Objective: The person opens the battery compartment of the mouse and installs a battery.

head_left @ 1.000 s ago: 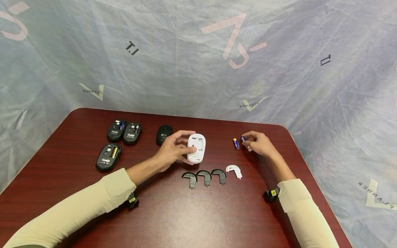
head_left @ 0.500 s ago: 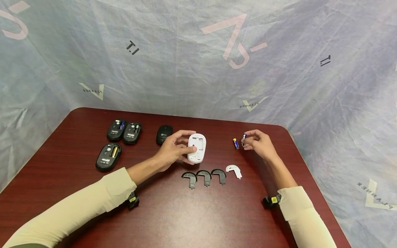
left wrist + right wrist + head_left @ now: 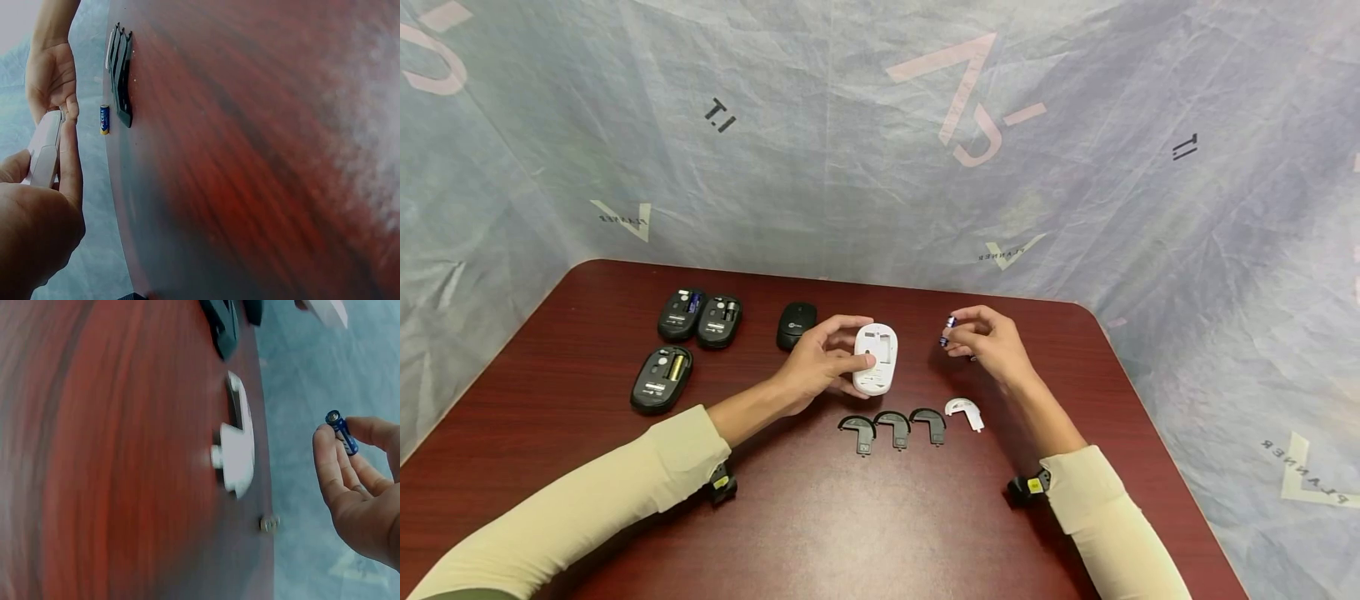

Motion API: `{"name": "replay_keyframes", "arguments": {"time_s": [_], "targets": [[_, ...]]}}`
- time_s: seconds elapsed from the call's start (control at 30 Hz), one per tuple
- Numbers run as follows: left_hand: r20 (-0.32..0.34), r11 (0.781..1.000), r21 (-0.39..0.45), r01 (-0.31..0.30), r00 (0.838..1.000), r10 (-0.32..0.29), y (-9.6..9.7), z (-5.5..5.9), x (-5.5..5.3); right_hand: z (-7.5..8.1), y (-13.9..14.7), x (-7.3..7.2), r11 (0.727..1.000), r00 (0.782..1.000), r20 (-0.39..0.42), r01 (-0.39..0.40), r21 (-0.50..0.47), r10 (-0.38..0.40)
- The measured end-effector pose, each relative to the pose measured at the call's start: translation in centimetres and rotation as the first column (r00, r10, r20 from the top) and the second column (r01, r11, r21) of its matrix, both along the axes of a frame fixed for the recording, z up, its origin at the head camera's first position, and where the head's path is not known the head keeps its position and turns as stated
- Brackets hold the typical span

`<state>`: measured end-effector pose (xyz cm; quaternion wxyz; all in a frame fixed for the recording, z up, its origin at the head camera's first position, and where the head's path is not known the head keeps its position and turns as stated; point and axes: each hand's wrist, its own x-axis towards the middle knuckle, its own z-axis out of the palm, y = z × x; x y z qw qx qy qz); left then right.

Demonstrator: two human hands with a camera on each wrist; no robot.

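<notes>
My left hand (image 3: 815,367) grips a white computer mouse (image 3: 883,379) above the table, its underside with a bare battery slot facing up. To the right of it, my right hand (image 3: 996,343) pinches a blue battery (image 3: 948,331) between thumb and fingers; the right wrist view shows this battery (image 3: 342,433) with one end up. A second battery (image 3: 104,119) lies on the table, mostly hidden behind the right hand in the head view. In front of the hands is a white battery cover (image 3: 965,412), beside several black covers (image 3: 892,429) in a row.
At the left of the dark red table (image 3: 850,517) three black mice lie underside up, among them one (image 3: 661,379) with a gold battery in its slot. Another black mouse (image 3: 796,325) sits right side up behind the left hand. A grey cloth (image 3: 820,150) hangs behind.
My right hand has lifted the battery from the table's right side and carried it left toward the white mouse. The left hand and the mouse have stayed in place.
</notes>
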<state>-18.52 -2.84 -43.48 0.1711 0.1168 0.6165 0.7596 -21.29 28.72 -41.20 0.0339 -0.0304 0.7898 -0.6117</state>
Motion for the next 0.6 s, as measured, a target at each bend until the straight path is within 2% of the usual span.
{"name": "replay_keyframes", "arguments": {"time_s": [0.23, 0.43, 0.6], "targets": [[-0.004, 1.0, -0.003, 0.005, 1.0, -0.005, 0.0, -0.2, -0.1, -0.3, -3.2, 0.1, 0.993, 0.998, -0.014, -0.062, -0.099, 0.061], [0.002, 1.0, -0.003, 0.001, 1.0, -0.001, 0.2, -0.2, -0.1, 0.1, -5.0, 0.3, 0.98, 0.996, -0.034, -0.089, -0.176, 0.084], [0.009, 1.0, -0.006, 0.001, 1.0, -0.001, 0.3, -0.2, -0.2, 0.7, -5.8, 0.5, 0.974, 0.992, -0.069, -0.121, -0.194, 0.109]]}}
